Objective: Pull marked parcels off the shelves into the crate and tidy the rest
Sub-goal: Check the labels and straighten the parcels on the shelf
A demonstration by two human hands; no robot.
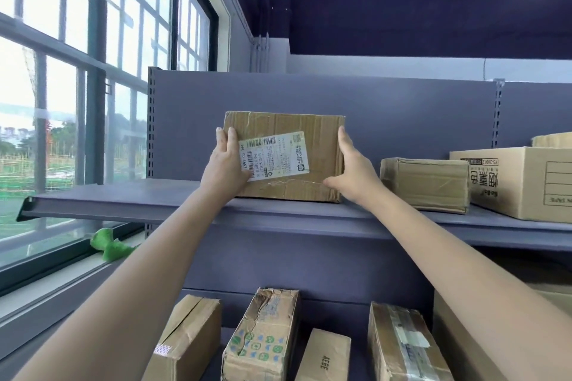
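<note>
Cardboard parcel [291, 161] with its shipping label stands on the upper shelf [130, 199] at twelve o'clock, your left hand [225, 164] and right hand [351, 170] pressed flat on its ends; next, judge whether it is marked, then lift.

Both hands on a labelled parcel on the upper shelf

Left hand [227, 164] and right hand [353, 173] press the sides of the parcel [297, 158] standing on the shelf [139, 198].
</note>
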